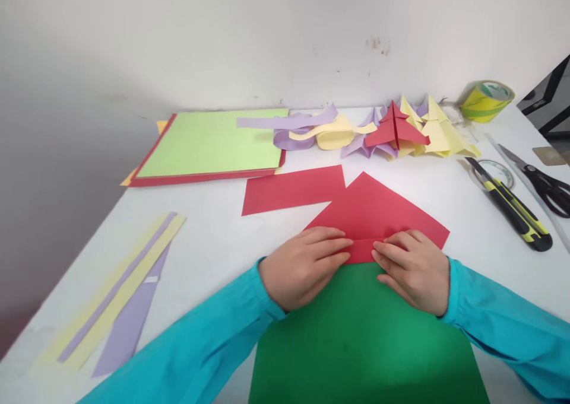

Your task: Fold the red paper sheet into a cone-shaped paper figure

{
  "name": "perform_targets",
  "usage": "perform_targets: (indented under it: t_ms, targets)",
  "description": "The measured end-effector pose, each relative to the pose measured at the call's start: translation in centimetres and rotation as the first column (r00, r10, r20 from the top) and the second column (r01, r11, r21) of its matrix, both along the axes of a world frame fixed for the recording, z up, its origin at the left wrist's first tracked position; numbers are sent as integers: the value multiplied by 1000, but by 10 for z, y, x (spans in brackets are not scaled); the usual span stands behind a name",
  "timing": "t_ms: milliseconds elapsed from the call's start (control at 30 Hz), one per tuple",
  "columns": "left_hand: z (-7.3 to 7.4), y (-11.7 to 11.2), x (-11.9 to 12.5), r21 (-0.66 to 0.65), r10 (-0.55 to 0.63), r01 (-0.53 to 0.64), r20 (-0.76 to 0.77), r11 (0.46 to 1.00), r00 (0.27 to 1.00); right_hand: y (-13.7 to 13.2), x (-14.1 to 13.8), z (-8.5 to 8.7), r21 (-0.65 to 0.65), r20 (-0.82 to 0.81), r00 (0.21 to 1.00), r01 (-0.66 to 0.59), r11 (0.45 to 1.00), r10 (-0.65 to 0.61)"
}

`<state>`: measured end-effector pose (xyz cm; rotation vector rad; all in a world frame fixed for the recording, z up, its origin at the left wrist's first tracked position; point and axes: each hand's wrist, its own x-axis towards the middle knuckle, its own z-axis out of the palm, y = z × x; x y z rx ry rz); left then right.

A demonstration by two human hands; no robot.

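Note:
A sheet of red paper (371, 208) lies turned at an angle, one corner pointing toward the wall. Its near edge is folded up into a narrow band. My left hand (307, 264) holds this band at its left part, fingers close together. From the right, my right hand (412, 267) grips the same band, its fingertips a short gap from those of my left hand. Underneath, a green mat (369, 339) reaches toward me. The thumbs are mostly hidden. A red paper strip (294, 189) lies just beyond the sheet, to its left.
Behind lie a stack of light-green paper (200, 143), curled paper strips (333, 132) and folded paper shapes (396, 130). A tape roll (486, 101), utility knife (512, 205) and scissors (541, 178) are on the right. Purple and yellow strips (129, 291) lie left.

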<state>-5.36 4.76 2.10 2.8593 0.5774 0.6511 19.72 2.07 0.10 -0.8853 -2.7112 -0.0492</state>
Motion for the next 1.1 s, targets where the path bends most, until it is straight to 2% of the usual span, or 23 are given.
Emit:
perform_targets:
  t_ms: [100, 200, 333, 600, 833, 1100]
  targets:
    - [-8, 2, 26, 35, -41, 39, 65, 999, 997, 0, 0, 0, 0, -1, 1000, -1, 1000, 1]
    - [-18, 3, 35, 76, -53, 46, 100, 996, 994, 1, -1, 1, 2, -2, 1000, 1, 1000, -1]
    - [-24, 3, 32, 78, -59, 51, 103, 996, 993, 3, 1, 1, 3, -17, 1000, -6, 1000, 6]
    - [-22, 3, 29, -4, -70, 70, 77, 998, 995, 12, 14, -4, 24, -176, 977, -121, 992, 124]
    - [-32, 1, 23, -50, -72, 76, 80, 996, 994, 18, 38, -3, -65, -249, 953, -195, 979, 174]
    - [-36, 3, 22, -34, -80, 84, 114, 996, 990, 24, 52, -1, -100, -277, 947, -198, 975, 164]
